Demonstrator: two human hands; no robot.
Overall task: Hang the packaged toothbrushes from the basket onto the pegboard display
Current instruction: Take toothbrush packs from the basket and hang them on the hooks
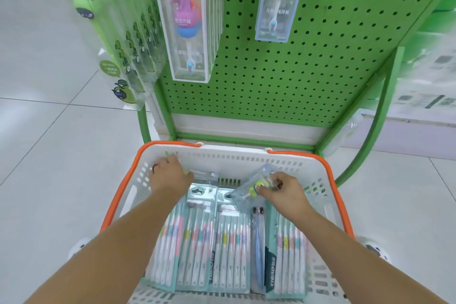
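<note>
Right hand pinches a clear-packaged toothbrush with a yellow-green head, fingers curled around the pack's near right end; the pack is tilted, lifted just above the stock in the far right part of the basket. Left hand is in the far left corner of the basket, knuckles up, fingers bent downward onto a clear pack lying against the far wall; whether they actually grip it cannot be told, fingertips hidden. Below both forearms the basket floor is covered by multi-brush packs with teal card backing, laid side by side with their hang-holes toward the far side; a single blue toothbrush pack lies between them, right of centre. Basket is white, slotted walls, orange rim handles, standing on pale floor tiles just near of the green pegboard display. On the pegboard: a row of purple dinosaur toothbrush boxes at left of centre, a yellow character toothbrush box to the right. Green-printed clear packs hang on the stand's left side.
</note>
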